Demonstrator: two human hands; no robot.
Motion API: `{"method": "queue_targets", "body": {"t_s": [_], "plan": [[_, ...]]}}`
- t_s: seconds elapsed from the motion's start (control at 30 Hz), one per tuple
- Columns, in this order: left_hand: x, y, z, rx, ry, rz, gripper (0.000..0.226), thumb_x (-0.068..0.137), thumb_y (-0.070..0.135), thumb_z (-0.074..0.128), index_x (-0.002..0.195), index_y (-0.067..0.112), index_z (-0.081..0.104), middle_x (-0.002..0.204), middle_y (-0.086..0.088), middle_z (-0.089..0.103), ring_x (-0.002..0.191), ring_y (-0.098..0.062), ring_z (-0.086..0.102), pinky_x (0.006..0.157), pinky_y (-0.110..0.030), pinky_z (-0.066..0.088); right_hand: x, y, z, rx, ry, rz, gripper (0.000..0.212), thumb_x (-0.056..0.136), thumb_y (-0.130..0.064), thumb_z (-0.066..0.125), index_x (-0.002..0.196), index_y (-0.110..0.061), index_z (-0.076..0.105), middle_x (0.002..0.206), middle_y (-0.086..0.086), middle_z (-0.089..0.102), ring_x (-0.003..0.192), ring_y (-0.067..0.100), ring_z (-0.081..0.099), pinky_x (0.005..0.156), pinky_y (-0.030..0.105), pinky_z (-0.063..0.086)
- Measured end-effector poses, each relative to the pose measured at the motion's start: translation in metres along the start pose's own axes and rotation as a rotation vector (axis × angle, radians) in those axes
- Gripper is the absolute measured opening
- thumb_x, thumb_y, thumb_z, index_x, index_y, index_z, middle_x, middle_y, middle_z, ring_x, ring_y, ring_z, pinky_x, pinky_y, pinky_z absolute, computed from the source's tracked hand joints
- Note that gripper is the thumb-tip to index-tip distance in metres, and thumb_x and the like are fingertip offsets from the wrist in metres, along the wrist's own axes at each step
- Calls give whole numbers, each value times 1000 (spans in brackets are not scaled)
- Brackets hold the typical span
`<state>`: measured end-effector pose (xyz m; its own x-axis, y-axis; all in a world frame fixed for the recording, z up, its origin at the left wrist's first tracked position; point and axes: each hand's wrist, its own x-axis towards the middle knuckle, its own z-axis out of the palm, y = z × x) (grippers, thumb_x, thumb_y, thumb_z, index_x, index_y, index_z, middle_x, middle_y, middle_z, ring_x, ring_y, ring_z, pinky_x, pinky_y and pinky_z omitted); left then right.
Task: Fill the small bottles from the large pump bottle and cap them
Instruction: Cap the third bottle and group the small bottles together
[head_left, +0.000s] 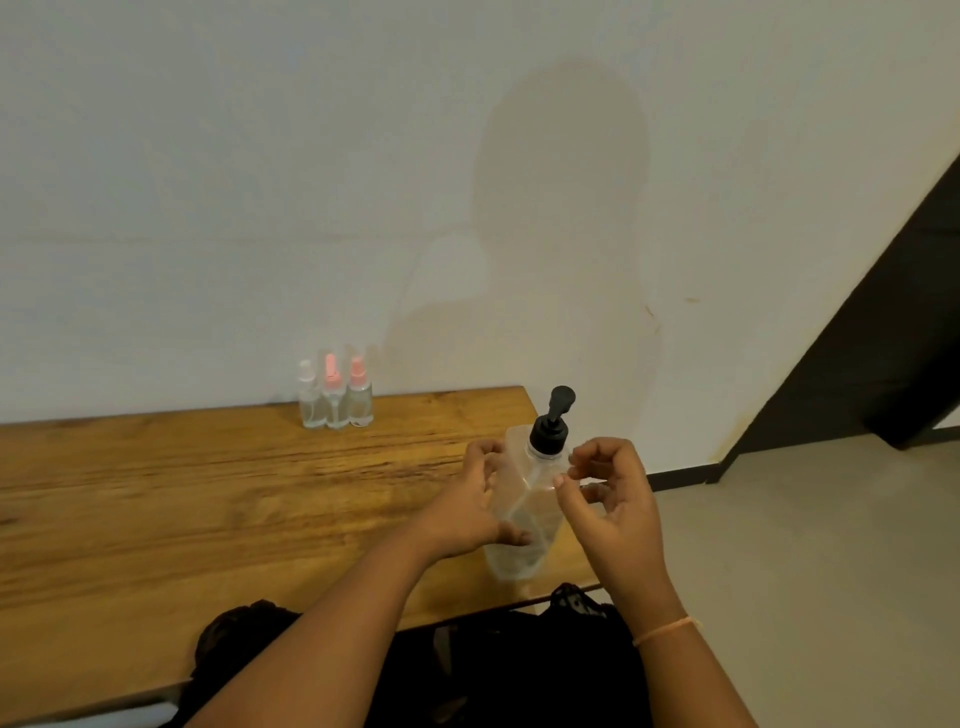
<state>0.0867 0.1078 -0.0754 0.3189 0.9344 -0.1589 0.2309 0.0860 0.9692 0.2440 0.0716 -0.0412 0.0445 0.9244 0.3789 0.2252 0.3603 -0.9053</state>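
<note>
A large clear pump bottle (524, 499) with a black pump head (551, 421) stands near the right end of the wooden table (208, 493). My left hand (470, 501) grips the bottle's left side, thumb across its front. My right hand (610, 493) hovers at the bottle's right shoulder with loosely curled fingers and holds nothing; I cannot tell whether its fingertips touch the bottle. Three small clear bottles (335, 395) stand close together at the table's back edge by the wall. Two have pink spray caps and the left one has a pale cap.
The table's right end (566, 519) lies just beside the pump bottle, with grey floor (805, 545) past it. A white wall (311, 208) runs behind the table. Dark clothing (519, 670) lies against the front edge. A dark door frame (914, 322) stands at the right.
</note>
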Motion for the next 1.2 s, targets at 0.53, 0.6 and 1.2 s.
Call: {"method": "queue_targets", "body": {"t_s": [0.53,0.6,1.2], "plan": [[-3,-7,5,283,157,-17,118,60,43,84,147,42,3,130,7,26,125,-17,36,105,-45,39,19,21,16,-150,-174,107,56,82,-22,66,117,-57,38,116,-24,43,106,5,47,86,24,46],[-3,-8,15,237,317,32,114,49,53,85,140,40,17,130,9,33,121,-15,39,100,-44,44,20,19,21,-183,-168,123,52,70,-41,68,112,-52,39,115,-17,42,104,6,47,87,28,48],[2,-7,-29,29,450,-67,79,63,16,86,126,24,39,123,4,52,109,-16,55,91,-38,51,46,28,34,62,-318,275,65,70,-33,78,118,-52,38,108,-24,51,90,-6,58,71,14,52]]}}
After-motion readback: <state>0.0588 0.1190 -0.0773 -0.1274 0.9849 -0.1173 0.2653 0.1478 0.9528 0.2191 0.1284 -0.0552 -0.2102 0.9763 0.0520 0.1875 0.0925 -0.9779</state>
